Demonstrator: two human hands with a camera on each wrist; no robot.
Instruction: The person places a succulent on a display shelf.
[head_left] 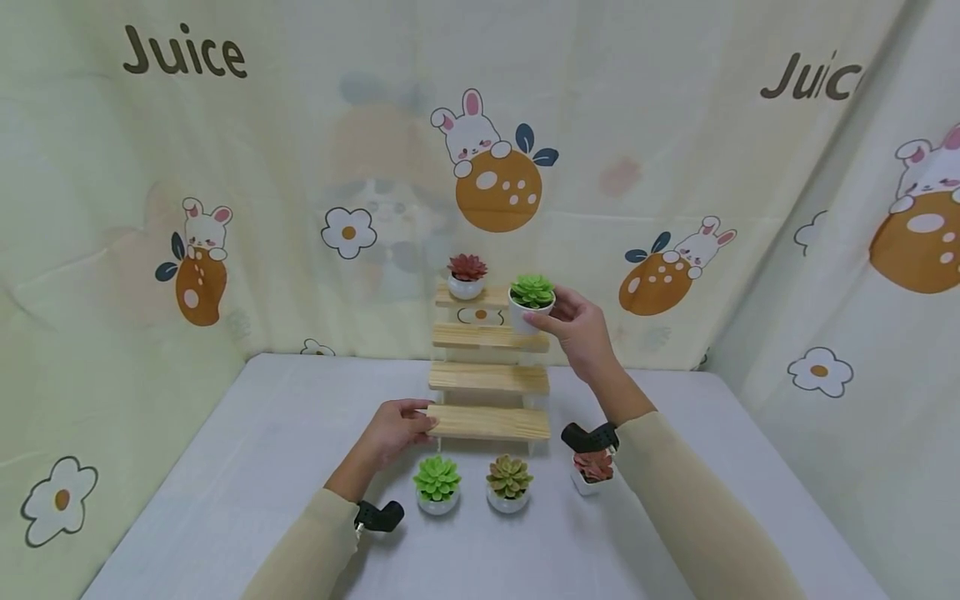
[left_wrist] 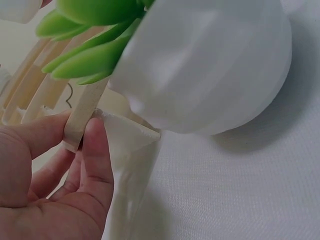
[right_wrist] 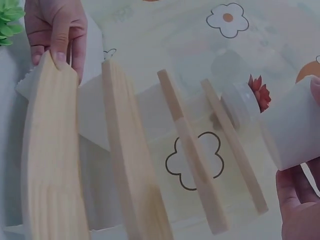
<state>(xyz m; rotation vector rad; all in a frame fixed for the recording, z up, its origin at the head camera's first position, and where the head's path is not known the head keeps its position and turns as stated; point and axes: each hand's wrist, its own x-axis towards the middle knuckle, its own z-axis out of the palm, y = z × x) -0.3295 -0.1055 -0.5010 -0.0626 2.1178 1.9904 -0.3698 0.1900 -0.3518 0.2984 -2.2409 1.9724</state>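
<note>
My right hand [head_left: 581, 327] grips a white pot with a bright green succulent [head_left: 532, 292], held up by the right end of the top shelves. In the right wrist view that white pot [right_wrist: 294, 125] is off the boards, tilted by the camera's angle. My left hand [head_left: 397, 429] pinches the left end of the lowest board of a wooden tiered stand [head_left: 489, 422]; thumb and fingers clasp the board [left_wrist: 82, 112] in the left wrist view. On the top step's left sits a dark red succulent [head_left: 467, 275] in a round white pot.
Before the stand, a green succulent [head_left: 437, 483] and an olive-brown succulent [head_left: 509, 482] stand on the white table [head_left: 300, 467]. A reddish succulent [head_left: 592, 468] in a white pot is partly hidden by the right wrist's black device [head_left: 588, 437]. A printed curtain [head_left: 300, 125] hangs behind.
</note>
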